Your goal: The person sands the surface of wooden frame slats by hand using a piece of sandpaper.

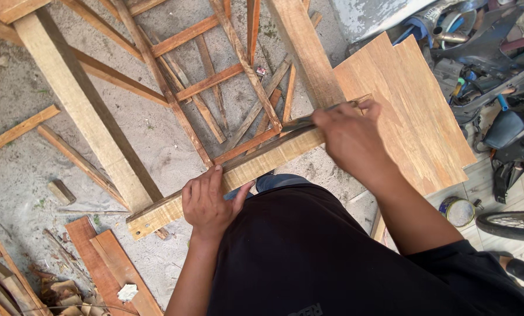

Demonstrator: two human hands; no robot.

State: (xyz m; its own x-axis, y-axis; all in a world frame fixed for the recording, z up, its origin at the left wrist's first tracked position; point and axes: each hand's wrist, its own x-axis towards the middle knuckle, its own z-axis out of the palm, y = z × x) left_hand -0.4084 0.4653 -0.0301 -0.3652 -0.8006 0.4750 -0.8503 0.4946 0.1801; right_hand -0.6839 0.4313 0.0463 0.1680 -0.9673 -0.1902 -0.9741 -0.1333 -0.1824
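A pale wooden beam runs crosswise in front of me, joined to two longer beams that reach away from me. My left hand presses down on the crosswise beam near its left end, fingers spread over its top. My right hand grips a dark, flat metal tool and holds it along the beam's upper edge near the right beam.
A plywood sheet lies under the frame at the right. Thin reddish slats are scattered on the concrete floor beneath. Board offcuts lie at lower left. A motorbike and a small round tin stand at the right.
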